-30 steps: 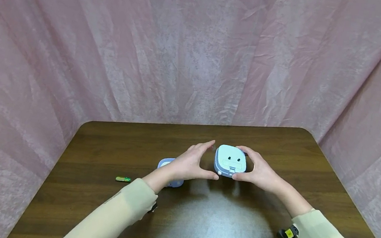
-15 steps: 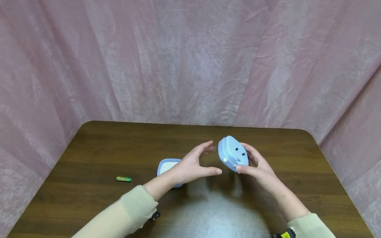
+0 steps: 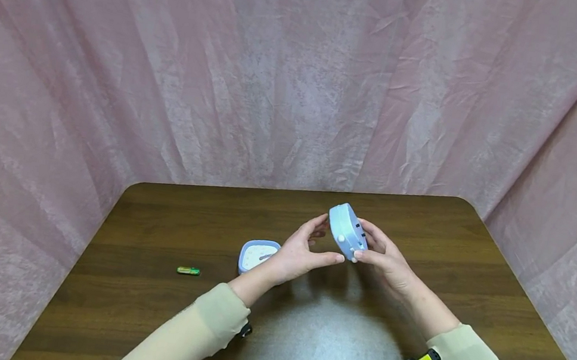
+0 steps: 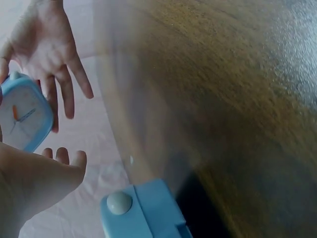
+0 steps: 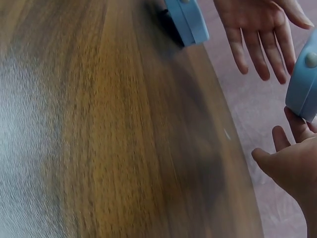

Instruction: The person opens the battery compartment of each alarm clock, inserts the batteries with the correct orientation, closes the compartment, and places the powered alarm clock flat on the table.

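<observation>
Blue clock [image 3: 342, 230], between both hands in the head view: turned more edge-on than before, pinched by the right hand [image 3: 390, 266]; left hand [image 3: 296, 256] nearer, fingers [image 3: 313, 224] loosely spread, contact unclear. Left wrist view: its dial [image 4: 25, 130], hidden from head view. Right wrist view: rim [image 5: 299, 91], pale knob [image 5: 311, 60].

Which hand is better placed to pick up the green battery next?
Probably the left hand: it is nearer the green battery, while the right hand grips the lifted clock. Whether the left touches the clock is unclear.
</observation>
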Available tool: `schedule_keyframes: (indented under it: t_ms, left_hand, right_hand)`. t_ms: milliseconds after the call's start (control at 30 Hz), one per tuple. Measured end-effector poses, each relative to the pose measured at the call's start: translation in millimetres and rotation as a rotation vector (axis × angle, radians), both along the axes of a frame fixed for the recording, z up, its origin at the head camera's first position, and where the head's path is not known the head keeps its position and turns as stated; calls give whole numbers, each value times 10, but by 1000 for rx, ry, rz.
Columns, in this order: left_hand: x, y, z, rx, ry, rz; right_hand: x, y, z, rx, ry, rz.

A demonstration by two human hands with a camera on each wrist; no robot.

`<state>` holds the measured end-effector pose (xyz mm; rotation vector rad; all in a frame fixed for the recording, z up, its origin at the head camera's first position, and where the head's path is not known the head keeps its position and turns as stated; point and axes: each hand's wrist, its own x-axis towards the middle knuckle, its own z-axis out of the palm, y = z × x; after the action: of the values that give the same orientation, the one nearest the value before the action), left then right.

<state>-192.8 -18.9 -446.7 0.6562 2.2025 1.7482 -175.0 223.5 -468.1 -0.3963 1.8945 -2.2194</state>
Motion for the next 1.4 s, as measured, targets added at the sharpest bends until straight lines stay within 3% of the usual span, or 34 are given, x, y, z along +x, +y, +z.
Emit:
schedule_keyframes:
  t_ms: [400,700,1100,1400]
  left_hand:
    - [-28,82,-46,-2,17,-8]
    - [-53,107,-62,21,-4,-1]
    - [-105,101,-46,73,8,-38]
    - [-121,61,3,-13,78,-44]
  right_hand:
    - [30,-51,7,-57,-30,19]
    - [28,-59,-10,-59,-28,48]
    - [20,-42,-1,-41,-22,104]
    - [36,43,26,46,17,136]
